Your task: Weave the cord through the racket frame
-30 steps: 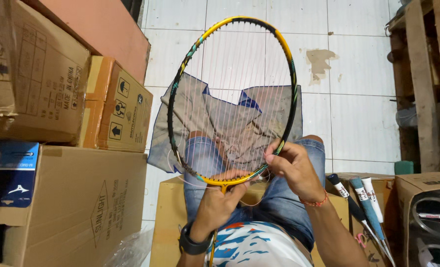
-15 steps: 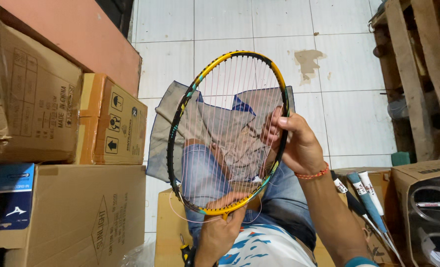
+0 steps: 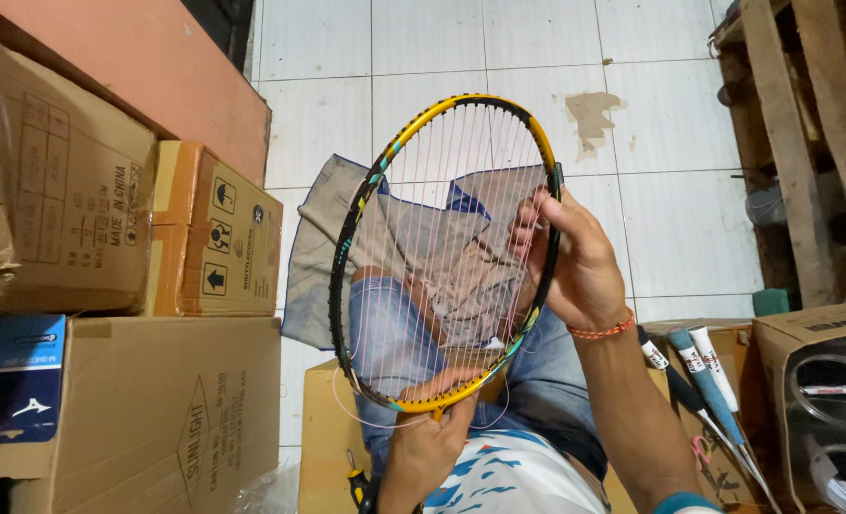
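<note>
Here a badminton racket (image 3: pixel 442 252) is held up in front of the person's chest, above the denim-clad knees, its oval head tilted so the string bed faces the camera. The left hand (image 3: pixel 428 447) is closed around the bottom of the frame near the throat, which steadies the racket from below. The right hand (image 3: pixel 575 262) grips the right side of the frame, thumb and fingers pressed together at the strings there; it looks as if they pinch a single string, though the fine line is hard to make out. Holding it at two points keeps the head still while the fingers work at the edge.

The frame is yellow across the top and bottom and black along the sides, with small teal marks. Pale pinkish strings run mostly lengthwise, and a loose loop of string (image 3: pixel 366 419) hangs below the lower rim.

Cardboard boxes (image 3: pixel 157 238) are stacked at the left (one bears a blue label), a grey cloth (image 3: pixel 328 247) lies on the tiled floor (image 3: pixel 670 190), and more racket handles (image 3: pixel 694 366) lean at the right.
</note>
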